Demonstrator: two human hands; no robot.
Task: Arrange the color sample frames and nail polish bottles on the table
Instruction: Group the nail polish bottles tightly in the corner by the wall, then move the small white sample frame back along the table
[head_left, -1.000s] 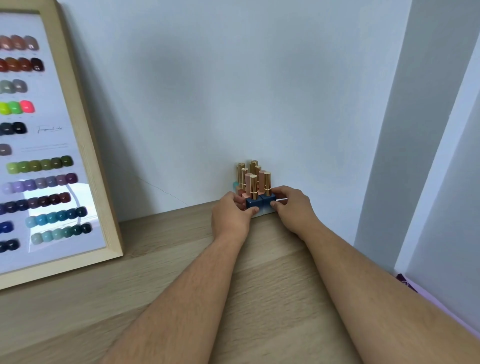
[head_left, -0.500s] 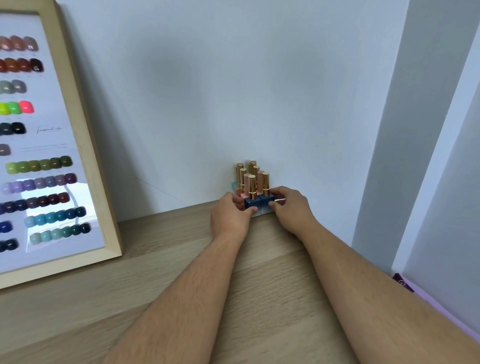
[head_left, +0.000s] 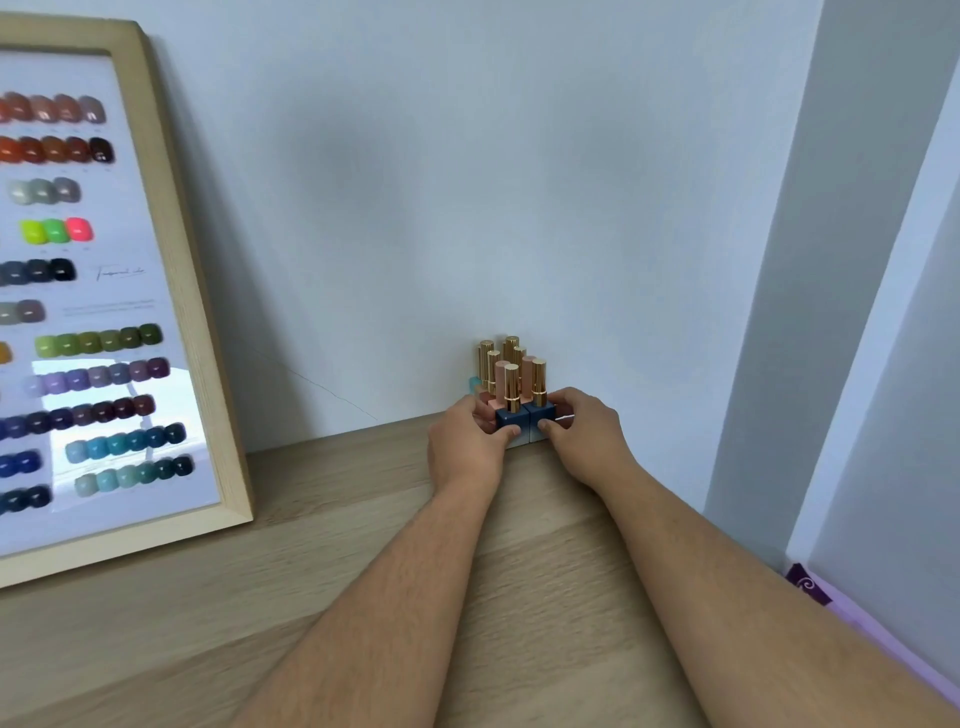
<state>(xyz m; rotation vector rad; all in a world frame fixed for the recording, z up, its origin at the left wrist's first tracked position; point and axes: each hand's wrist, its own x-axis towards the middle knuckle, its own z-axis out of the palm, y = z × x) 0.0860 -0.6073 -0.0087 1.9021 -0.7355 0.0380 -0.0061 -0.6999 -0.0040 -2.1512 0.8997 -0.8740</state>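
Several nail polish bottles (head_left: 511, 387) with gold and pink caps stand tightly bunched on the wooden table (head_left: 332, 525), close to the wall. The front two have dark blue square bodies. My left hand (head_left: 465, 447) presses on the cluster's left side, thumb on the front left blue bottle. On the cluster's right side my right hand (head_left: 584, 434) cups it, thumb on the front right blue bottle. A light wooden color sample frame (head_left: 202, 332) with rows of painted nail tips leans against the wall at the left.
The white wall (head_left: 467, 182) rises directly behind the bottles. A grey wall panel (head_left: 831, 260) stands at the right. The table's right edge runs diagonally, with a purple item (head_left: 810, 587) beyond it.
Both hands stay clamped on the bottle cluster; it has hardly moved. The view has shifted very slightly.
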